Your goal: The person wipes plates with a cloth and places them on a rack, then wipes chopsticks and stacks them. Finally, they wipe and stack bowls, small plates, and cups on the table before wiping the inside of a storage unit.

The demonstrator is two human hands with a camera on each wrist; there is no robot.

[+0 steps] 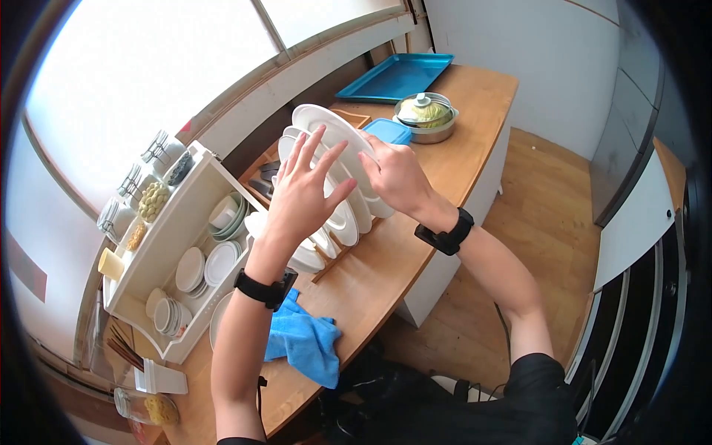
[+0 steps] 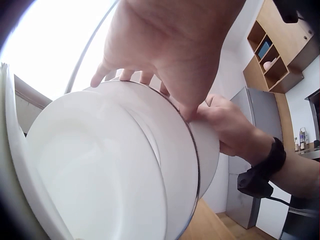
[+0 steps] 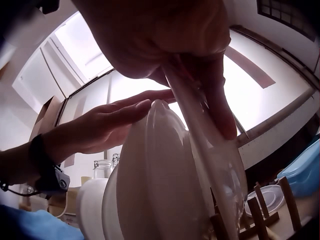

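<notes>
My right hand (image 1: 400, 182) pinches the rim of a large white plate (image 3: 210, 145) between thumb and fingers. This plate stands on edge in a wooden dish rack (image 3: 257, 217), at the end of a row of white plates. My left hand (image 1: 297, 204) is spread above the row, fingers fairly straight. In the left wrist view its fingertips reach over the top of a plate with a dark rim (image 2: 192, 150). Nearer that camera stands a smaller white plate (image 2: 100, 170). The right wrist view shows the left fingers (image 3: 125, 115) resting along the upper rims.
Left of the rack is a white shelf (image 1: 159, 278) with bowls and small plates, with glass jars (image 1: 153, 200) on top. A blue cloth (image 1: 304, 341) lies at the front edge. Farther back are a blue-lidded container (image 1: 388, 132), a lidded pot (image 1: 434, 133) and a blue tray (image 1: 400, 76).
</notes>
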